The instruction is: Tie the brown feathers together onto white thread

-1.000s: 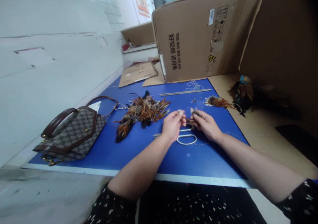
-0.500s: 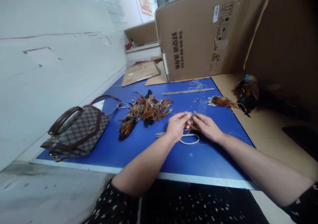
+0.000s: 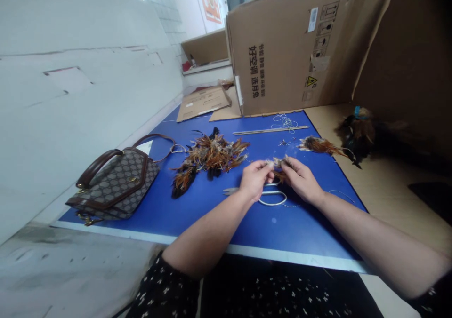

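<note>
My left hand (image 3: pixel 254 180) is closed, thumb and fingers pinching the pale, fluffy end of some feathers. Brown feathers (image 3: pixel 281 176) hang below my right hand (image 3: pixel 300 180), which is closed around the same small bunch. Much of the bunch is hidden by my fingers. Under my hands lies a pair of metal scissors (image 3: pixel 274 202), blades toward the left and handles partly covered. To the left spreads a loose pile of brown and black feathers (image 3: pixel 212 153). Right of my hands rests a smaller feather bundle (image 3: pixel 319 146) with its tips over the blue table's edge.
A patterned handbag (image 3: pixel 118 186) stands at the left, its strap reaching toward the pile. Behind are thin sticks (image 3: pixel 271 130), tangled string (image 3: pixel 284 121), flat cardboard (image 3: pixel 203 103) and a large cardboard box (image 3: pixel 282 50). A dark feather bunch (image 3: pixel 356 132) with a blue tie lies far right.
My hands have drawn slightly apart, and more of the pale feather ends shows between them. The whole view has shifted a little, so everything appears farther right.
</note>
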Motion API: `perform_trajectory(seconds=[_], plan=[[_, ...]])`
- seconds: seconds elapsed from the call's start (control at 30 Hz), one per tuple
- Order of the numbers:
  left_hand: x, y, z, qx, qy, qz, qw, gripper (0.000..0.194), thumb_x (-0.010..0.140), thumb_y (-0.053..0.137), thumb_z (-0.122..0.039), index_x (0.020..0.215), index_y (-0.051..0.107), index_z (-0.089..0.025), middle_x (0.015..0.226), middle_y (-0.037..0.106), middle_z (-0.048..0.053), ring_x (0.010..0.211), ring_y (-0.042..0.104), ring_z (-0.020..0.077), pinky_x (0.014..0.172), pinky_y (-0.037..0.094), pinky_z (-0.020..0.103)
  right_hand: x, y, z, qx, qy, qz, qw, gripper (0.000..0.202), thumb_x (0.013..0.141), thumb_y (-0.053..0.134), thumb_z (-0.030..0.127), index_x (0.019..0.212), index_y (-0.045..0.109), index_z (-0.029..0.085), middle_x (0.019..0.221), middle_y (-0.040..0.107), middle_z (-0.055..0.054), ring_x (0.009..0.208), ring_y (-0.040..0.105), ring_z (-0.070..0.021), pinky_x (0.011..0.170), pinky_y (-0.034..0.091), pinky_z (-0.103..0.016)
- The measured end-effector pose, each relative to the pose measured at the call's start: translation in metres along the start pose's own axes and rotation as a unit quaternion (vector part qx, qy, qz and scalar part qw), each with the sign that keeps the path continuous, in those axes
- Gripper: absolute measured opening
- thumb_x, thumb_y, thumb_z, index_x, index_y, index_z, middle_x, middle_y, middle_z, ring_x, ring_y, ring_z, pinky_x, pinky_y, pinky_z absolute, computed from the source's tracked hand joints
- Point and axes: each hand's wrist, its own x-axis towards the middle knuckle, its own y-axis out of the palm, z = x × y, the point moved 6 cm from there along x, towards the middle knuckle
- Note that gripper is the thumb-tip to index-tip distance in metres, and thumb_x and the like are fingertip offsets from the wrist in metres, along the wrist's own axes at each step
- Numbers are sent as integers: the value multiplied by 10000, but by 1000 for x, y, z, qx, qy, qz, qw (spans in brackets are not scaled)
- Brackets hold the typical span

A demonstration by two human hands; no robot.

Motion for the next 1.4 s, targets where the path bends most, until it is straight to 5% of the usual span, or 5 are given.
perform_trajectory(seconds=[0.27,0.5,0.8,1.17,1.4], plan=[[2,-1,-2,-16,18,-14,1000,384,681,907,-385,838,688,-112,616,606,-5,528,510,75,521,354,234,2,4,3,-18,-28,24,999,422,924,658,604,846,548,203,740,553,23,684,475,-132,656,420,-266],[0,4,-1,-43,-4,9,999,386,652,930,-364,808,710,-87,681,621,24,580,531,81,542,358,244,3,1,3,-10,-35,-9,999,404,937,649,590,852,552,207,729,556,25,653,461,-126,616,402,-261],[-3,9,5,-21,-21,47,998,377,663,927,-377,807,727,-92,603,599,9,537,518,80,533,358,244,2,5,0,11,-21,23,999,387,912,693,580,886,571,214,790,638,-2,732,569,-155,683,467,-274],[-4,2,-17,-61,15,11,998,352,710,902,-343,875,731,-83,892,720,95,649,607,95,583,438,245,1,-2,3,25,27,0,999,422,935,629,628,922,617,206,694,552,30,553,396,-102,519,328,-262],[1,-1,-10,-48,13,17,999,417,701,907,-391,939,733,-95,732,646,21,537,539,79,479,352,241,0,-2,-4,73,75,25,994,541,847,692,708,948,675,177,666,546,19,545,406,-96,488,313,-245]])
